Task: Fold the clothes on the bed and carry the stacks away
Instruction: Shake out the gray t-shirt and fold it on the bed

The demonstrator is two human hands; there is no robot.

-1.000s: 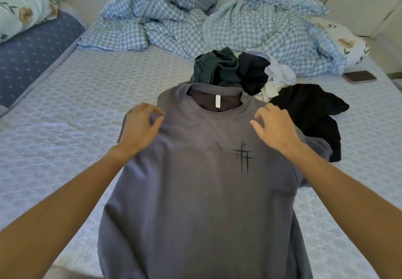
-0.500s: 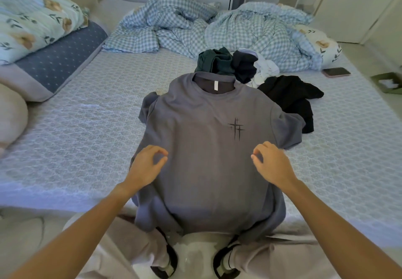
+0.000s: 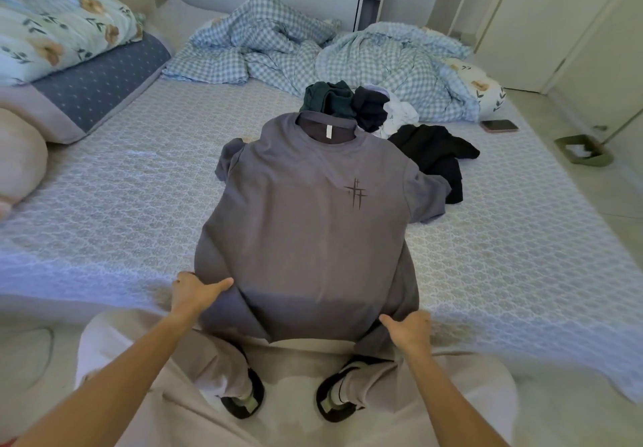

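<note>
A grey T-shirt [image 3: 306, 230] with a small black cross print lies face up on the bed [image 3: 132, 196], collar away from me, its hem hanging over the near edge. My left hand [image 3: 195, 290] holds the shirt's lower left side, thumb on top of the cloth. At the lower right corner my right hand [image 3: 409, 330] holds the cloth the same way. Behind the collar sits a heap of unfolded clothes: a dark green piece [image 3: 327, 98], a navy one [image 3: 370, 107] and a white one [image 3: 400, 112]. A black garment [image 3: 435, 154] lies right of the shirt.
A crumpled blue checked duvet [image 3: 313, 53] fills the far side of the bed. Pillows [image 3: 62, 49] are stacked at the left. A phone [image 3: 499, 125] lies near the right edge. A dustpan [image 3: 581, 150] stands on the floor at the right. My legs and shoes are below the bed's edge.
Both hands slid down the shirt from the shoulders to the hem and took hold of its lower corners. The view pulled back from the bed.
</note>
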